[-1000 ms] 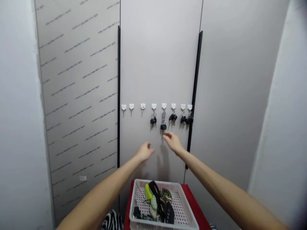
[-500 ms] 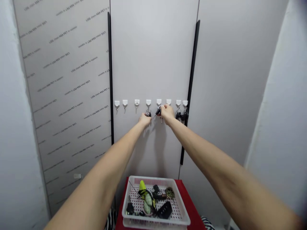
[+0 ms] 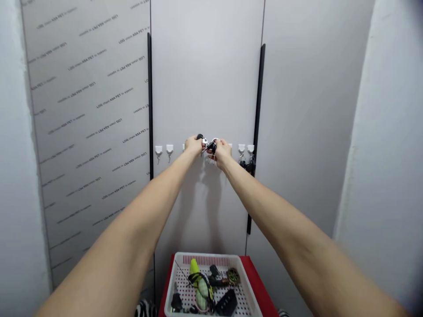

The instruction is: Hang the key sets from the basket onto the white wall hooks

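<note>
A row of small white hooks [image 3: 159, 149] runs across a grey cabinet door [image 3: 205, 79]. My left hand [image 3: 193, 144] is closed on a black-headed key bunch [image 3: 200, 138] lifted at one of the middle hooks. Right beside it, my right hand [image 3: 222, 152] is closed on another black key bunch [image 3: 211, 145] with a metal ring. The two hands almost touch and hide the middle hooks. Two more key bunches [image 3: 248, 164] hang from the rightmost hooks. The two leftmost hooks are bare.
Below stands a white perforated basket [image 3: 174, 273] on a red surface [image 3: 254, 277], holding several keys, fobs and a yellow-green item [image 3: 195, 268]. Black vertical handles [image 3: 257, 123] flank the door. A film-covered panel [image 3: 89, 123] is at left, white walls on both sides.
Both hands rose from below the hooks to the keys, closed on two bunches and have lifted them up at hook level. The view shifted slightly.
</note>
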Motion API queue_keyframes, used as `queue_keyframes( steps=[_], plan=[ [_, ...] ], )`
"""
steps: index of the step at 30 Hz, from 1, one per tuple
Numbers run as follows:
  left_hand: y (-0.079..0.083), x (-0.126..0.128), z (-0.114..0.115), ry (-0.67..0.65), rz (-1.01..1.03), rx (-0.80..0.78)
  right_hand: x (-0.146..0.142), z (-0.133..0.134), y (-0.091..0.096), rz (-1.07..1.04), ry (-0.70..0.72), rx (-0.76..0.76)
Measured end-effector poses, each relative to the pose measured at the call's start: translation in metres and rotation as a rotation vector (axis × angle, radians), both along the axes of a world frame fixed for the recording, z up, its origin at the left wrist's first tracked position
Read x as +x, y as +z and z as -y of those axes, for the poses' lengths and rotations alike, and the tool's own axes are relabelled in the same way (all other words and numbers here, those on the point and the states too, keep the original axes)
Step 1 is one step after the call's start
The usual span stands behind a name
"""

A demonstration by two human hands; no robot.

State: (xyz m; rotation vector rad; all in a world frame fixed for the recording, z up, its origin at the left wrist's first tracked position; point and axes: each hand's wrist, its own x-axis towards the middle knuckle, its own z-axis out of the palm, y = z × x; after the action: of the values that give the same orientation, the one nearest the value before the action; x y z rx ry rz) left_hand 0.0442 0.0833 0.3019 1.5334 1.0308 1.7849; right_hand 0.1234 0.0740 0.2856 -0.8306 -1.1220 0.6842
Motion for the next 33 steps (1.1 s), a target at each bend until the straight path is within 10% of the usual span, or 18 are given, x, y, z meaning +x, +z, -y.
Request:
queue_keyframes(
  steps=[5,16,19,25,30,33],
  plan=[
    [-0.022,-0.011,0.013,-0.112,-0.174,-0.152,0.009,0.023,-0.032,0.253,0.189,-0.099],
    [-0.007,0.009,-0.005,-0.062,0.025,0.036,0.049,0.044,-0.218,0.911,0.55,-0.511],
    [-0.012,0.014,-0.006,-0.071,-0.024,0.054,0.063,0.032,-0.199,0.775,0.264,-0.363],
    [-0.005,0.008,-0.007,0.056,0.021,0.119,0.106,-0.015,-0.087,0.349,-0.619,0.002],
    [-0.006,0.002,-0.013,0.006,-0.421,-0.097,0.114,-0.032,-0.057,0.439,-0.633,-0.112],
    [-0.007,-0.002,-0.021,0.146,-0.313,0.014,0.118,-0.03,-0.046,0.457,-0.709,-0.105]
  ],
)
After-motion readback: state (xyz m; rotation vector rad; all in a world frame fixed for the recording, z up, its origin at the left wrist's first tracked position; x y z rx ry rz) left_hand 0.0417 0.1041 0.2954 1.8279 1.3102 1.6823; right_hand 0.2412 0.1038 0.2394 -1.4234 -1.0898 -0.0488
